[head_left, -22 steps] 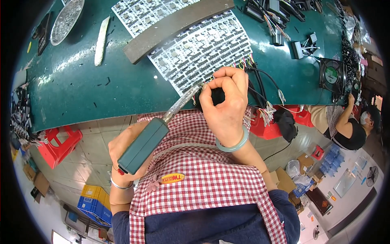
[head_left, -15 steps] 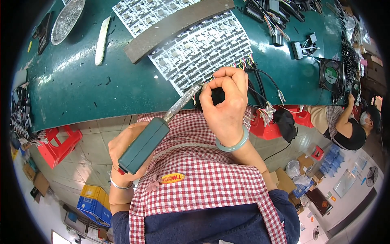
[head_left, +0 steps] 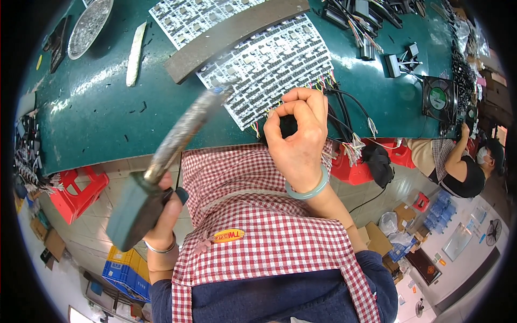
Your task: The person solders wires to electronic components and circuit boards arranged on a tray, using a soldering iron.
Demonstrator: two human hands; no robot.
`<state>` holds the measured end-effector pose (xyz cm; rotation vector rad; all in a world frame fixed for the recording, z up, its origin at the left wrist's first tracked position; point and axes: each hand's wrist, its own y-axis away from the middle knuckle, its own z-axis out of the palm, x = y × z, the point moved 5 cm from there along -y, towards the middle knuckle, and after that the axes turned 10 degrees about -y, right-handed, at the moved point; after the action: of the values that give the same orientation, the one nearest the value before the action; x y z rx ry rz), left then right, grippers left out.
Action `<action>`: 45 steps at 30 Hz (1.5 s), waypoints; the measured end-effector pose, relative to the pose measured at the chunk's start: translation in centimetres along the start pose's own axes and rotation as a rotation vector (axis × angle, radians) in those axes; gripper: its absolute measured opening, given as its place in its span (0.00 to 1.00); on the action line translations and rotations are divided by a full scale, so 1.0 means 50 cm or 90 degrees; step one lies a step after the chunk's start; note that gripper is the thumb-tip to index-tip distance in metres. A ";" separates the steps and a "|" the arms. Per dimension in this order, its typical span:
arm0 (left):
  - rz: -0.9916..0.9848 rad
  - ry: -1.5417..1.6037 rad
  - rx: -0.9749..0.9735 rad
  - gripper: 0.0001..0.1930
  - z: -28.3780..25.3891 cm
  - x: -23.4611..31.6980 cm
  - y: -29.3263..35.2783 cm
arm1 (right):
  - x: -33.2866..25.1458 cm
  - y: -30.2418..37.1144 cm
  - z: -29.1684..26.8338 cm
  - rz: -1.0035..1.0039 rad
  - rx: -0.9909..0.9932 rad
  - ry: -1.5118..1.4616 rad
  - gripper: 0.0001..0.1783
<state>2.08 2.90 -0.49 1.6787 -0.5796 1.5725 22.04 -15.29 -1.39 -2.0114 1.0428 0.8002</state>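
Note:
My left hand grips the green handle of a soldering iron, its metal barrel slanting up to a tip blurred over the circuit board panel. That white circuit board panel, covered with rows of small dark parts, lies flat on the bench. My right hand is at its near edge, thumb and forefinger pinched on a thin wire, mostly hidden by the fingertips. Coloured wire ends stick out from the edge left of those fingers. Black cables hang from the panel's edge on the right.
A dark curved bar lies across the panel. On the green bench are an oval metal dish, a white stick, black cased parts and a small fan. A person sits at the far right.
My left hand has drawn the soldering iron back to the left, its tip leaving the spot by my right fingertips. My right hand has stayed in place.

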 end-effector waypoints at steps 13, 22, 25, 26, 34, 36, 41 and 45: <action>0.398 -0.320 0.401 0.16 -0.187 0.180 -0.246 | -0.008 -0.007 -0.013 -0.013 -0.038 -0.041 0.06; 0.290 -0.185 0.299 0.21 -0.107 0.070 -0.204 | 0.115 -0.214 -0.180 -0.014 0.098 0.029 0.02; 0.272 -0.170 0.289 0.23 -0.069 0.059 -0.163 | 0.141 -0.324 -0.144 -0.134 0.056 0.092 0.04; 0.262 -0.174 0.282 0.23 -0.060 0.056 -0.152 | 0.142 -0.349 -0.122 -0.157 0.034 0.096 0.04; 0.237 -0.181 0.267 0.24 -0.073 0.029 -0.095 | 0.137 -0.405 -0.058 -0.349 -0.184 0.395 0.08; 0.231 -0.167 0.262 0.24 -0.074 0.025 -0.093 | 0.151 -0.412 -0.064 -0.344 -0.200 0.396 0.07; 0.219 -0.139 0.259 0.24 -0.060 0.024 -0.099 | 0.112 -0.423 -0.085 -0.381 -0.097 0.270 0.08; 0.209 -0.149 0.258 0.26 -0.046 0.029 -0.091 | 0.007 -0.379 -0.138 -0.495 0.036 0.062 0.16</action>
<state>4.28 7.69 -0.15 2.1794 -0.7211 1.8286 39.75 -13.24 8.01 -2.1712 0.2567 0.2514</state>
